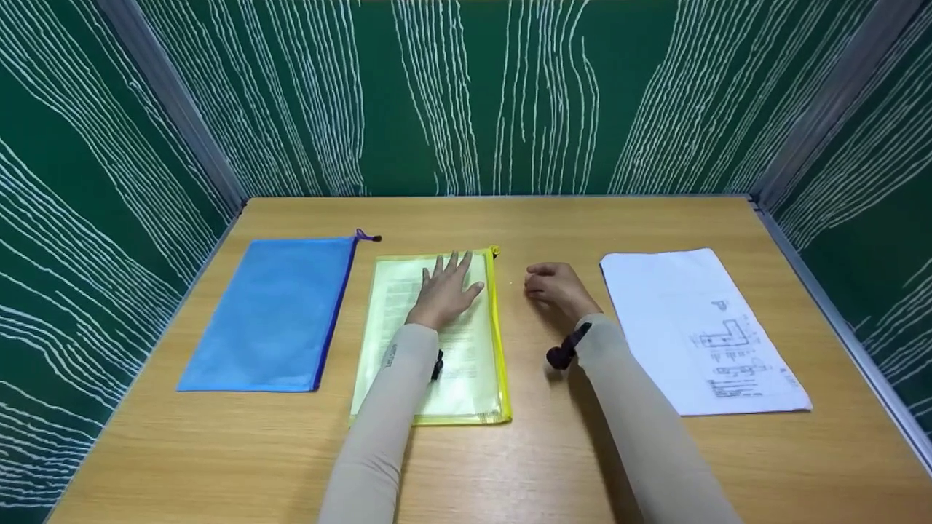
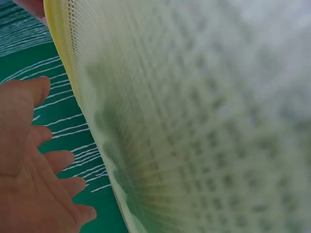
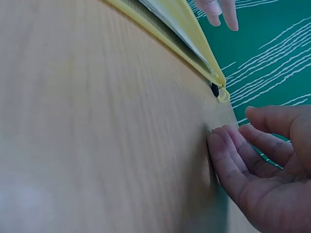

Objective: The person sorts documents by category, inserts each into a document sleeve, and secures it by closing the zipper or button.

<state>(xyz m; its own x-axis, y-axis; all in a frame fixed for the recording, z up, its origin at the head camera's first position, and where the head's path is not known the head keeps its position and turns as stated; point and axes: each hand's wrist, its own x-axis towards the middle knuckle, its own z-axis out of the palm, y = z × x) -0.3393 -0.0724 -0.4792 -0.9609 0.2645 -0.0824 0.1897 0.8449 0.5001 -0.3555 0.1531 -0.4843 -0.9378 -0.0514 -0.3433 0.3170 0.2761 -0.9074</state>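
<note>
A yellow-edged clear zip folder (image 1: 456, 397) with printed pages inside lies at the middle of the table. Over its upper part is my left hand (image 1: 445, 295), fingers spread; whether it touches the folder is unclear. In the left wrist view that hand (image 2: 43, 165) shows beside the folder (image 2: 194, 121). My right hand (image 1: 559, 291), fingers loosely bent and holding nothing, is just right of the folder. The right wrist view shows this hand (image 3: 267, 160) low at the tabletop, near the folder's zip corner (image 3: 219, 80).
A blue zip folder (image 1: 269, 313) with a purple pull lies on the left of the wooden table (image 1: 240, 458). White sheets (image 1: 662, 306) with printed drawings lie on the right. Green walls (image 1: 378, 94) with white lines stand behind and at both sides.
</note>
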